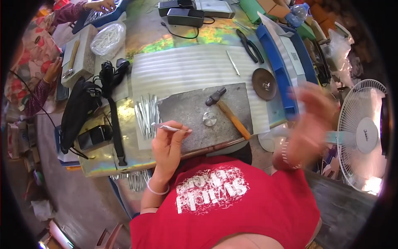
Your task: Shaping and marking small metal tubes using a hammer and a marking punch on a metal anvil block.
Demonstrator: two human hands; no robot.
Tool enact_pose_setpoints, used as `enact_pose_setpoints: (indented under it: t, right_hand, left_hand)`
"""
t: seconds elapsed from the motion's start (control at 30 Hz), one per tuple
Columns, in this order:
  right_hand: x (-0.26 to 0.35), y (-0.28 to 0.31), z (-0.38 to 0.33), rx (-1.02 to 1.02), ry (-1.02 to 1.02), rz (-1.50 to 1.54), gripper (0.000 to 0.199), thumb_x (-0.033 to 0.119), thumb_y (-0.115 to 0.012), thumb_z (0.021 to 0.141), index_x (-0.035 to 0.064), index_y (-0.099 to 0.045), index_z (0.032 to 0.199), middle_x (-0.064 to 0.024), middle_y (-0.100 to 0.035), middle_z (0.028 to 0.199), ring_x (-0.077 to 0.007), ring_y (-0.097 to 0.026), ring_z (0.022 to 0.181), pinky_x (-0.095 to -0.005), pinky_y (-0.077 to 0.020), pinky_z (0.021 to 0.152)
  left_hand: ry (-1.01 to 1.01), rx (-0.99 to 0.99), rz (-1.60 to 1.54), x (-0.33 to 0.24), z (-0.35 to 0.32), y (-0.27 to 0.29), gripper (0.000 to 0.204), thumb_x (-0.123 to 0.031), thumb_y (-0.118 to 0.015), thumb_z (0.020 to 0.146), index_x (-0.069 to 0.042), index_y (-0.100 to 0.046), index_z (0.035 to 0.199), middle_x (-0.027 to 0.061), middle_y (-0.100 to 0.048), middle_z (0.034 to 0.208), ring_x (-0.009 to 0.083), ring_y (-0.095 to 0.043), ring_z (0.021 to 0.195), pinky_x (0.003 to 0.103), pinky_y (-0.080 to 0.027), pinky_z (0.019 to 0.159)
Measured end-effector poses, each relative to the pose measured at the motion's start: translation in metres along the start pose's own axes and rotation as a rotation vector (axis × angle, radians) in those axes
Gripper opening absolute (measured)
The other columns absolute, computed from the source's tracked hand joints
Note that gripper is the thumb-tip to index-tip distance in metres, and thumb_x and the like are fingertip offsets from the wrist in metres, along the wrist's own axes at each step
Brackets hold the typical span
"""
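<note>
My left hand (167,145) is closed in a pinch round a slim silvery metal strip (166,127), just above the near left corner of a grey slab (182,108). Beside that hand lies a bundle of similar silvery strips (146,116). On the slab rest a hammer (233,119) with a wooden handle and a small round shiny metal disc (209,119). My right hand (313,110) is lifted at the right, by the near end of a blue tray (281,70). Motion smears its fingers, so what it may hold cannot be made out.
A brown dish (261,83) holding small bits, black-handled pliers (249,45) and a thin pointed rod (233,63) lie beyond the slab. Black bags with straps (83,110) lie at left. A fan (365,135) stands at right. Another person's hands (101,5) work at far left.
</note>
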State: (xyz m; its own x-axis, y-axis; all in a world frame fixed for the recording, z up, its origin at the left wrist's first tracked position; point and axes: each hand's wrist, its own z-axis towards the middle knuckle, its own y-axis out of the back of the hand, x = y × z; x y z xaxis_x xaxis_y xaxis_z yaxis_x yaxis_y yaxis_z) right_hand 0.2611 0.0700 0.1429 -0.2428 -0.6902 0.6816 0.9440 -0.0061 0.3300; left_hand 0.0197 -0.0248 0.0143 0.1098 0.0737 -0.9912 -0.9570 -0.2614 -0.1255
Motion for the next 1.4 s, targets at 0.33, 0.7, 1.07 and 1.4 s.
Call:
enact_pose_setpoints:
  t: [0.33, 0.7, 1.07, 1.4]
  right_hand:
    - [-0.065, -0.058, -0.068, 0.694, -0.228, -0.713, 0.045, 0.003, -0.057, 0.072, -0.0015, -0.043, 0.115, -0.0158, -0.048, 0.104, -0.0335, -0.051, 0.095, -0.0408, -0.0457, 0.078]
    - [-0.063, -0.046, -0.084, 0.37, -0.915, 0.499, 0.021, 0.004, -0.051, 0.088, 0.0031, -0.044, 0.108, -0.0031, -0.05, 0.072, -0.0084, -0.048, 0.064, -0.0263, -0.0404, 0.058]
    - [-0.084, -0.053, -0.098, 0.282, -0.706, 0.387, 0.014, 0.004, -0.056, 0.084, 0.003, -0.049, 0.096, -0.0024, -0.05, 0.066, -0.0058, -0.044, 0.057, -0.0243, -0.0381, 0.053]
    - [-0.082, -0.053, -0.097, 0.268, -0.66, 0.355, 0.016, 0.004, -0.057, 0.083, 0.0032, -0.048, 0.097, -0.0062, -0.056, 0.068, -0.01, -0.051, 0.057, -0.027, -0.0408, 0.054]
  left_hand:
    - [0.16, 0.102, -0.225, -0.009, 0.014, -0.009, 0.013, 0.001, -0.058, 0.088, 0.003, -0.055, 0.101, 0.0094, -0.064, 0.091, 0.014, -0.063, 0.086, 0.024, -0.05, 0.077]
    - [-0.023, 0.108, 0.022, 0.008, 0.025, -0.034, 0.008, 0.008, -0.056, 0.085, 0.002, -0.06, 0.091, 0.0067, -0.064, 0.088, 0.0118, -0.06, 0.079, 0.022, -0.047, 0.071]
    - [-0.147, 0.083, 0.322, 0.012, 0.031, -0.043, 0.007, 0.005, -0.063, 0.08, 0.001, -0.062, 0.086, 0.0069, -0.063, 0.08, 0.0119, -0.056, 0.067, 0.023, -0.044, 0.06]
    - [-0.147, 0.112, 0.39, 0.006, 0.033, -0.043, 0.004, 0.004, -0.062, 0.082, 0.001, -0.061, 0.084, 0.007, -0.062, 0.08, 0.0125, -0.056, 0.065, 0.023, -0.044, 0.058]
